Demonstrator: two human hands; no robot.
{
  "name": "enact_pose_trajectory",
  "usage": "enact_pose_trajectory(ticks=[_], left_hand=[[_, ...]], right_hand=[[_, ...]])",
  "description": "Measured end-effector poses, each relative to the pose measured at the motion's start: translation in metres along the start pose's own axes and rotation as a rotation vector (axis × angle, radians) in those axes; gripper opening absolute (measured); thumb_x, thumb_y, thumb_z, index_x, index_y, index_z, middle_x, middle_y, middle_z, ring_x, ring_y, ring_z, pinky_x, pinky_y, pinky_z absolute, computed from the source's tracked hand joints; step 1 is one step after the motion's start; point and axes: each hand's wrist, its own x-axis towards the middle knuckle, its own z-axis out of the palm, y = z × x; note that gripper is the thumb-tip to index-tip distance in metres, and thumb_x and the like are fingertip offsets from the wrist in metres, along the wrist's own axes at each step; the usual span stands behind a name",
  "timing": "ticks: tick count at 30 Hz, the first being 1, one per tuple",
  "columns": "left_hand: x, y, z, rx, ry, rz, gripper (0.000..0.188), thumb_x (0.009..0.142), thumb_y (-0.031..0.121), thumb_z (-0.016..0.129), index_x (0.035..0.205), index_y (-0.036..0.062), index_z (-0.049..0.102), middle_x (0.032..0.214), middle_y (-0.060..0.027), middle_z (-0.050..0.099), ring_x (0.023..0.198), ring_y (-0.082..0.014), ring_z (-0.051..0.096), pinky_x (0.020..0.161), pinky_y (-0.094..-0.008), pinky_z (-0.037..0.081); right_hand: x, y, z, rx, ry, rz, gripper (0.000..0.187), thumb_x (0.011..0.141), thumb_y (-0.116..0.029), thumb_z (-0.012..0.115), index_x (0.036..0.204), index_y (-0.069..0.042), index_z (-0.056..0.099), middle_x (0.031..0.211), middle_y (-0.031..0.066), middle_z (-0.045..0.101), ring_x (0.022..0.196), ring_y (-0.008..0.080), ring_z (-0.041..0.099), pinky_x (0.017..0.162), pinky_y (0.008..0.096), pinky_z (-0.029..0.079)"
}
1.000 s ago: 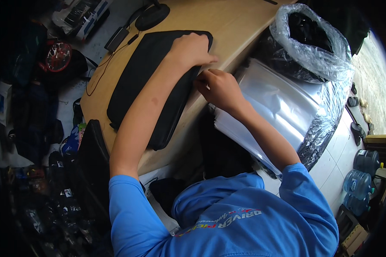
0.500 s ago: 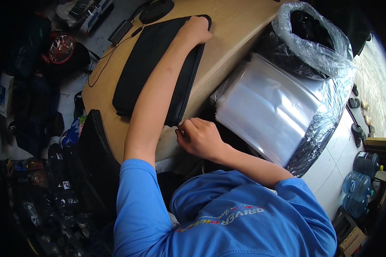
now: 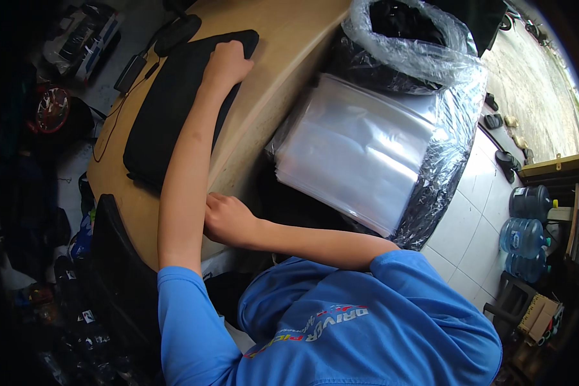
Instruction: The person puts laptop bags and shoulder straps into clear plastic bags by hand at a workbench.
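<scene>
A flat black fabric case (image 3: 167, 106), like a laptop sleeve, lies on the wooden table. My left hand (image 3: 228, 63) is closed on its far right corner, and my left forearm stretches across the case. By the case's near edge, my right hand (image 3: 230, 220) is held with the fingers curled. Its fingertips pass behind my left forearm, so whatever they pinch is hidden.
Right of the wooden table (image 3: 283, 55), clear plastic sheets (image 3: 354, 151) lie stacked beside an opened plastic-wrapped black bundle (image 3: 457, 128). Beyond the case sit a black round object (image 3: 177, 33) and a cable with a small black box (image 3: 130, 73). Water jugs (image 3: 522, 237) stand far right.
The whole view has swung to the right, so the case and hands appear further left. My right fingertips, visible at the case's near corner before, are now behind my left forearm.
</scene>
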Motion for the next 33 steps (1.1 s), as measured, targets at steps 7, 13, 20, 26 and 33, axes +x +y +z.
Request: enact_pose_trajectory(ticks=[7, 13, 20, 26, 33], left_hand=[[-0.037, -0.007, -0.006, 0.050, 0.002, 0.078, 0.020, 0.075, 0.015, 0.065, 0.084, -0.0008, 0.056, 0.083, -0.0214, 0.064, 0.083, -0.0379, 0.063, 0.073, -0.0427, 0.050], [-0.105, 0.031, -0.017, -0.117, 0.262, 0.268, 0.014, 0.082, 0.012, 0.063, 0.088, 0.0007, 0.057, 0.093, -0.0133, 0.061, 0.086, -0.0330, 0.061, 0.074, -0.0398, 0.049], [-0.207, 0.042, 0.072, -0.551, -0.020, 0.266, 0.016, 0.079, 0.006, 0.063, 0.095, 0.0047, 0.061, 0.102, -0.0103, 0.059, 0.097, -0.0280, 0.059, 0.078, -0.0372, 0.049], [-0.218, 0.043, 0.087, -0.327, 0.110, 0.384, 0.032, 0.077, 0.005, 0.065, 0.108, 0.0074, 0.061, 0.113, -0.0059, 0.058, 0.115, -0.0253, 0.050, 0.093, -0.0400, 0.039], [-0.201, 0.043, 0.089, -0.250, 0.155, 0.512, 0.039, 0.077, 0.002, 0.062, 0.115, 0.0052, 0.057, 0.116, -0.0092, 0.054, 0.113, -0.0234, 0.050, 0.090, -0.0409, 0.038]], right_hand=[[-0.023, 0.025, -0.053, -0.006, -0.072, 0.214, 0.031, 0.078, -0.028, 0.066, 0.093, -0.003, 0.059, 0.080, 0.0140, 0.059, 0.074, 0.0333, 0.062, 0.062, 0.0412, 0.051], [-0.109, 0.070, -0.174, -0.512, -0.285, 0.487, 0.057, 0.077, -0.032, 0.069, 0.122, -0.001, 0.052, 0.124, 0.0141, 0.053, 0.118, 0.0284, 0.048, 0.097, 0.0397, 0.038], [-0.144, 0.081, -0.173, -0.627, -0.381, 0.332, 0.053, 0.085, -0.025, 0.061, 0.129, -0.001, 0.046, 0.135, 0.0155, 0.045, 0.131, 0.0271, 0.037, 0.105, 0.0451, 0.030], [-0.136, 0.088, -0.185, -0.643, -0.302, 0.264, 0.020, 0.086, -0.018, 0.058, 0.096, -0.001, 0.061, 0.110, 0.0150, 0.062, 0.108, 0.0301, 0.057, 0.093, 0.0404, 0.044], [-0.103, 0.073, -0.194, -0.412, -0.260, 0.734, 0.023, 0.080, -0.024, 0.067, 0.078, -0.001, 0.064, 0.076, 0.0141, 0.066, 0.073, 0.0298, 0.066, 0.069, 0.0367, 0.051]])
